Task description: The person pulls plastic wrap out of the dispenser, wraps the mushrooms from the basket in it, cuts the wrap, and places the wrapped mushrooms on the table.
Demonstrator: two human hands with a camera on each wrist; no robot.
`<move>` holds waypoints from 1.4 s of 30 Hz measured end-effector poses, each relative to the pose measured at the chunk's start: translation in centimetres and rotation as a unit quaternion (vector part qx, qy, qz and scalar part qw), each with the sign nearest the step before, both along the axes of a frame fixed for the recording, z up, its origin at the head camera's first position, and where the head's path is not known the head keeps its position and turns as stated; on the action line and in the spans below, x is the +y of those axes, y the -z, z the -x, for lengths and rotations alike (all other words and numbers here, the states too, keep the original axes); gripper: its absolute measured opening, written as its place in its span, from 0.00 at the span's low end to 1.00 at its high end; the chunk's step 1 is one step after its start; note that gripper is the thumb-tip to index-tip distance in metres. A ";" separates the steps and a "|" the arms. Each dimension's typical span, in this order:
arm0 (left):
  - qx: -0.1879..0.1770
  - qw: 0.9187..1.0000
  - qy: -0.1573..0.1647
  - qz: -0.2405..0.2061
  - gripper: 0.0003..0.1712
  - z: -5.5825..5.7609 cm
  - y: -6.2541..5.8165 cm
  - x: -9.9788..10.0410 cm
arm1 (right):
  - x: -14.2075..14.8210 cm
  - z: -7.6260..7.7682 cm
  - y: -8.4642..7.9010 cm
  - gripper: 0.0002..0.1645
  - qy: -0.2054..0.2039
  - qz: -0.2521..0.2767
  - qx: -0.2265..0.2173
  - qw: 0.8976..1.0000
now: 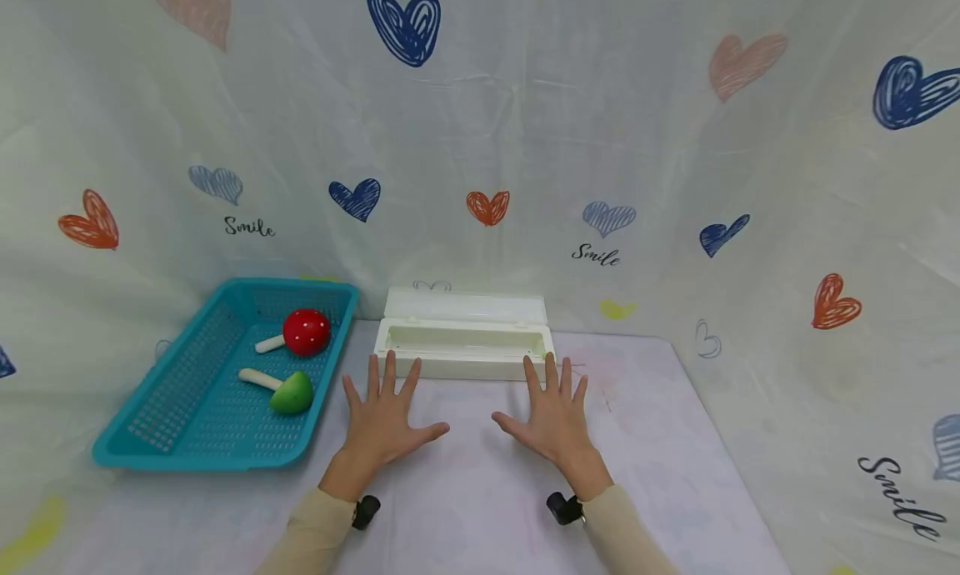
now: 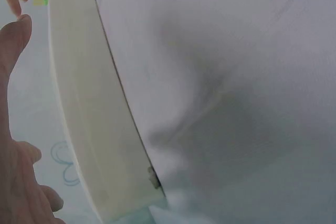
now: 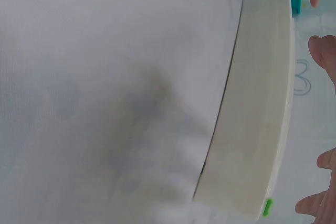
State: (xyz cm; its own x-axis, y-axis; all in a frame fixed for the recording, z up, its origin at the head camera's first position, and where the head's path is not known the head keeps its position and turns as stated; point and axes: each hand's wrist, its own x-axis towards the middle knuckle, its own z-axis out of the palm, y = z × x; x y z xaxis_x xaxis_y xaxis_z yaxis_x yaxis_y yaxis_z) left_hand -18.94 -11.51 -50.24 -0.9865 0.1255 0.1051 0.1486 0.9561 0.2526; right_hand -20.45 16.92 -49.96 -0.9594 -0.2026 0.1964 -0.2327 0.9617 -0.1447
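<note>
My left hand is spread with straight fingers and holds nothing, between the blue basket and the middle of the table. Mirroring it, my right hand is spread too, with nothing in it. Just beyond the fingertips lies a long white box, its lid raised at the back. In the left wrist view the plain front of the box fills the left part; the right wrist view shows that same front. Whether any fingertip touches the box I cannot tell.
At the left stands a blue plastic basket. In it lie a red toy mushroom with white dots and a green toy mushroom. A white curtain printed with hearts hangs behind the white-covered table.
</note>
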 end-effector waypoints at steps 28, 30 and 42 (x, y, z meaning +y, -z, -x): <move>0.034 0.991 0.091 -0.088 0.45 8.1 -4.6 -1.8 | 0.4 8.2 -3.0 0.47 -0.133 0.158 -0.116 0.972; 0.036 0.990 0.102 -0.093 0.43 8.7 -4.4 -1.7 | 0.0 8.6 -2.8 0.43 -0.138 0.167 -0.110 0.970; 0.009 0.984 0.153 -0.088 0.32 11.2 -2.8 -1.0 | -1.6 10.4 -2.0 0.19 -0.162 0.142 -0.091 0.972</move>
State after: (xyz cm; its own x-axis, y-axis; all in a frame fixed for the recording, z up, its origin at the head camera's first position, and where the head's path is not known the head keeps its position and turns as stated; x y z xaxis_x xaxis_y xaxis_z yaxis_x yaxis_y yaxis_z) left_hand -30.12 -12.54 -47.39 -0.9032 0.3951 0.1680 0.4286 0.8076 0.4051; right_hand -30.85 15.35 -47.97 -0.8784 -0.4623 0.1210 -0.4622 0.7576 -0.4610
